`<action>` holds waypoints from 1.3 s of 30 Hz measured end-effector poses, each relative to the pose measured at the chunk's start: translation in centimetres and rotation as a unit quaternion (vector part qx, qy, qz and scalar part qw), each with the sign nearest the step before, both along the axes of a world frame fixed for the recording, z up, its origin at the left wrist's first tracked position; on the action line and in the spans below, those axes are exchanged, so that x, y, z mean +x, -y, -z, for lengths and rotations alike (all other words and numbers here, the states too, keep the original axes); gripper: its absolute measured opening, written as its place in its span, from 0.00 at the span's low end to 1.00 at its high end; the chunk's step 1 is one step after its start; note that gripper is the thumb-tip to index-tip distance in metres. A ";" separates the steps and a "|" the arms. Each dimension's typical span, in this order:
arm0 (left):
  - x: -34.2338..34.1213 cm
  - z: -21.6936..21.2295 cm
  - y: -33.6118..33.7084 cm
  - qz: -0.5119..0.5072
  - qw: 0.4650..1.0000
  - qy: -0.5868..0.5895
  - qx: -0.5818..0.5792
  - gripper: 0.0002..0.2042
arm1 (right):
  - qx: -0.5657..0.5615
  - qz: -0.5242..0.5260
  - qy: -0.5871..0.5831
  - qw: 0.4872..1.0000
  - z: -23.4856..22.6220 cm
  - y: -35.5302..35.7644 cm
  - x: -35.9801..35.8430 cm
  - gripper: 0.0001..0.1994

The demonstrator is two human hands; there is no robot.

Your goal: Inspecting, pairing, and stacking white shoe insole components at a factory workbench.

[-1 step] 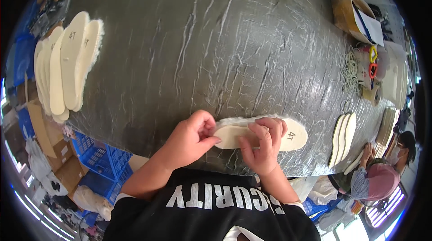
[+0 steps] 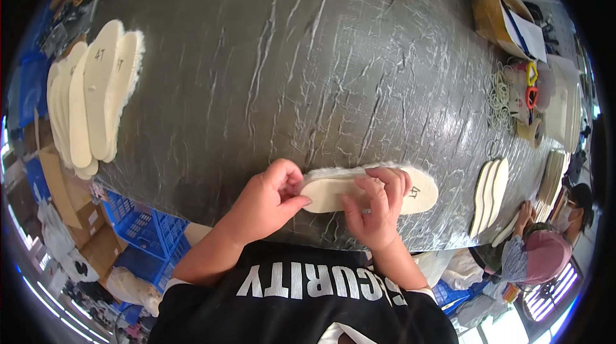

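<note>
A cream insole (image 2: 326, 196) with a fluffy white edge along its far side lies crosswise on the dark table in front of me. At its left end, my left hand (image 2: 269, 199) is closed, thumb and curled fingers pinching the rim. My right hand (image 2: 380, 206) bends over the insole's middle, thumb on the near side and fingers on the far side, gripping it. Part of the insole is hidden under those fingers. Its rounded right end, with a dark handwritten mark, shows beyond my right hand.
A fanned pile of insoles (image 2: 96, 100) lies at the table's left edge. At right are several more insoles (image 2: 490, 196), rubber bands (image 2: 499, 101), scissors (image 2: 531, 87), a tape roll (image 2: 530, 131) and a box (image 2: 497, 20). Blue crates (image 2: 138, 225) stand below left. Another person (image 2: 542, 257) works at right.
</note>
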State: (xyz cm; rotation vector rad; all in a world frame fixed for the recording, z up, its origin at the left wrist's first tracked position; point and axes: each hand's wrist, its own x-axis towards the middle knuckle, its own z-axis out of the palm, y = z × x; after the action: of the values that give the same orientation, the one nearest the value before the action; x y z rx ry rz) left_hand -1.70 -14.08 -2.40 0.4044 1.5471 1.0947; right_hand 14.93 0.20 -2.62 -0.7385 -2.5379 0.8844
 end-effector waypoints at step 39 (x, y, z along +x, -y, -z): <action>3.3 0.0 -3.2 0.209 0.829 -0.461 0.239 0.11 | -0.104 -0.245 0.303 0.915 -3.1 -7.5 -2.2 0.11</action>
State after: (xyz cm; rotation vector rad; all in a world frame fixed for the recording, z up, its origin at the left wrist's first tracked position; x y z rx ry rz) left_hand 1.63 -10.89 -2.43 1.7395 1.8214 0.9544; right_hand 12.70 7.66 0.45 -0.4845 -3.3106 1.2549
